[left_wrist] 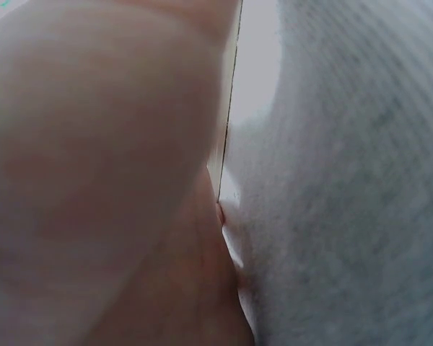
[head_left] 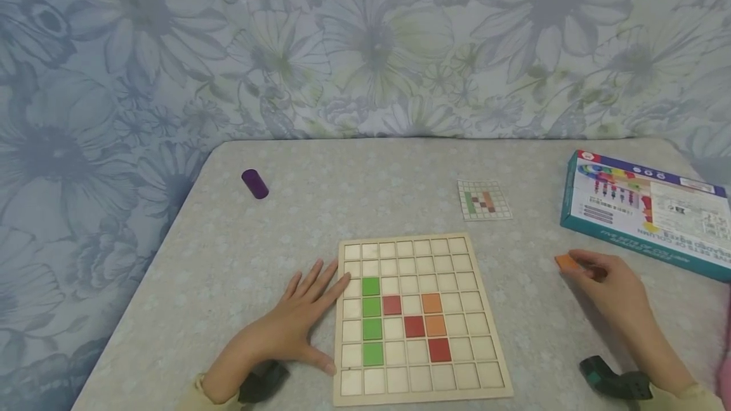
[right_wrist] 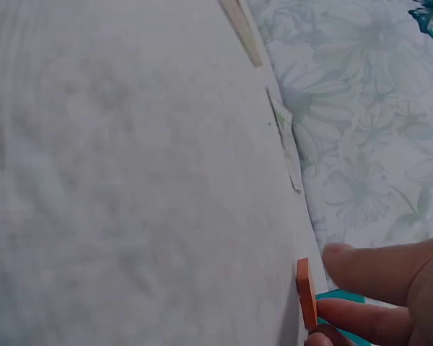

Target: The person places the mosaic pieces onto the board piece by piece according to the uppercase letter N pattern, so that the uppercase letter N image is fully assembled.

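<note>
A wooden grid board [head_left: 422, 397] lies flat on the table. In its cells sit several green tiles [head_left: 372, 328] in a column, three red tiles [head_left: 414, 326] on a diagonal, and two orange tiles [head_left: 435, 325]. Fingers spread, my left hand [head_left: 285, 330] rests at the board's left edge, index fingertip and thumb tip touching it. Right of the board, my right hand [head_left: 613, 284] pinches a loose orange tile [head_left: 566, 262] by the fingertips. The right wrist view has this orange tile [right_wrist: 307, 292] edge-on at the fingers. Mostly the palm fills the left wrist view.
A small pattern card [head_left: 484, 200] with a coloured grid lies beyond the board. At the right is a flat teal-edged box [head_left: 645, 214]. A purple cylinder [head_left: 255, 184] lies at the far left. Behind the table rises a flower-patterned cloth [head_left: 365, 62].
</note>
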Tool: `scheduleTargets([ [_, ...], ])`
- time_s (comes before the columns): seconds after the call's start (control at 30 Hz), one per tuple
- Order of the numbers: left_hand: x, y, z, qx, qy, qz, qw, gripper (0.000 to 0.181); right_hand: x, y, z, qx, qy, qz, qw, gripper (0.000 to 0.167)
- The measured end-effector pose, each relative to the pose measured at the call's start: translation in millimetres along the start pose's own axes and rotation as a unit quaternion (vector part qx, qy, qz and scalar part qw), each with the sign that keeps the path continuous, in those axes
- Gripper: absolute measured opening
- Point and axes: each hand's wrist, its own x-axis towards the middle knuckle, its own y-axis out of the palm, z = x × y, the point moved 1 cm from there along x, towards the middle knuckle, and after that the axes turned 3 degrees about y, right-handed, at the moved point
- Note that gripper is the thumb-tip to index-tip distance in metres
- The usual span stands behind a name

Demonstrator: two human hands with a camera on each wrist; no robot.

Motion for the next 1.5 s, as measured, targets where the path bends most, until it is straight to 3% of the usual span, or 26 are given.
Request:
scheduleTargets([
  [0.1,0.5,0.6,-0.2,0.001,0.001,-0.003,1.0000,0.127,3.3,2.0,2.0,-0.033,-0.024,-0.009,0.9991,0.042],
  [0.27,0.5,-0.3,-1.5,0.002,0.001,0.000,1.0000,0.126,3.1,3.9,6.5,-0.039,-0.059,-0.028,0.9971,0.028],
  [0.4,0.4,-1.1,-2.9,-0.003,0.000,0.001,1.0000,0.126,1.3,2.7,16.3,-0.025,-0.083,-0.038,0.9955,0.020],
  [0.53,0.1,-0.2,-2.3,-0.004,-0.003,0.001,1.0000,0.126,-1.4,7.5,42.6,0.026,-0.127,-0.032,0.9911,0.012],
  [0.63,0.0,0.5,-1.4,-0.004,-0.004,0.001,1.0000,0.126,-2.4,20.7,70.3,0.093,-0.165,0.014,0.9819,0.010],
  [0.77,0.6,0.8,-0.7,-0.005,-0.004,0.000,1.0000,0.126,0.2,46.8,103.6,0.164,-0.190,0.117,0.9609,0.010],
  [0.87,1.9,0.6,-1.3,-0.009,-0.002,0.000,1.0000,0.125,2.8,65.3,117.6,0.181,-0.189,0.171,0.9500,0.008],
  [0.97,3.7,0.2,-1.9,-0.011,0.004,0.002,0.9999,0.124,4.0,78.2,122.1,0.177,-0.192,0.193,0.9458,0.005],
  [1.23,2.8,-1.2,-1.1,-0.002,-0.003,0.006,1.0000,0.125,0.8,92.7,124.2,0.132,-0.231,0.190,0.9450,0.007],
  [1.5,1.7,-0.3,0.9,-0.001,-0.006,0.006,1.0000,0.126,0.2,94.4,126.0,0.105,-0.278,0.154,0.9424,0.011],
])
